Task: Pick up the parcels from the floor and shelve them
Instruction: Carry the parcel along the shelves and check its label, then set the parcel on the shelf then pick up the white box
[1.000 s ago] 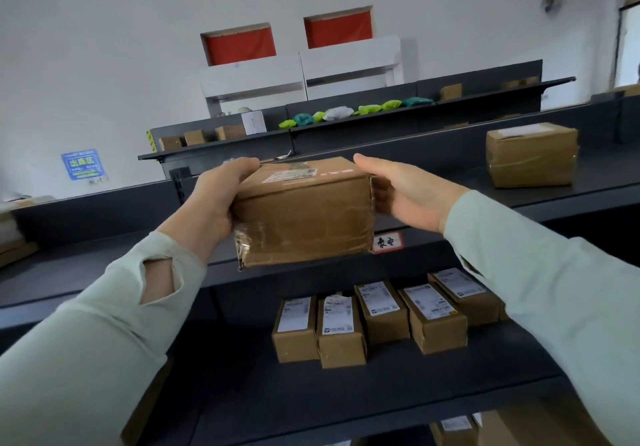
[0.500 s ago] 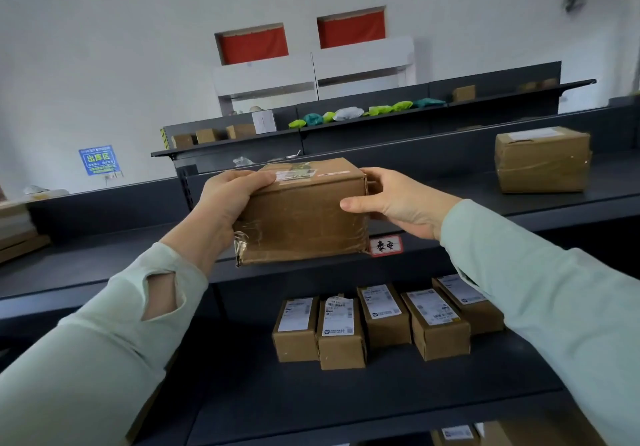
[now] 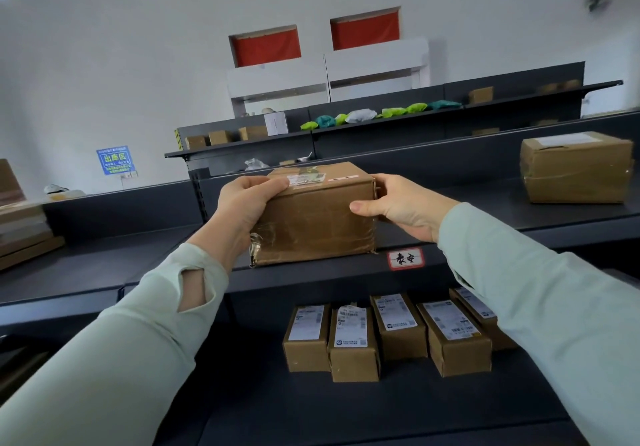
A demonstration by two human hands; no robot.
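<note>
Gripped taped parcel between left hand and right hand | rested near shelf edge | best pushed back squarely before release.

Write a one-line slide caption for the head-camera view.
Both hands, left and right, hold a taped brown parcel at the upper shelf's front edge.
</note>
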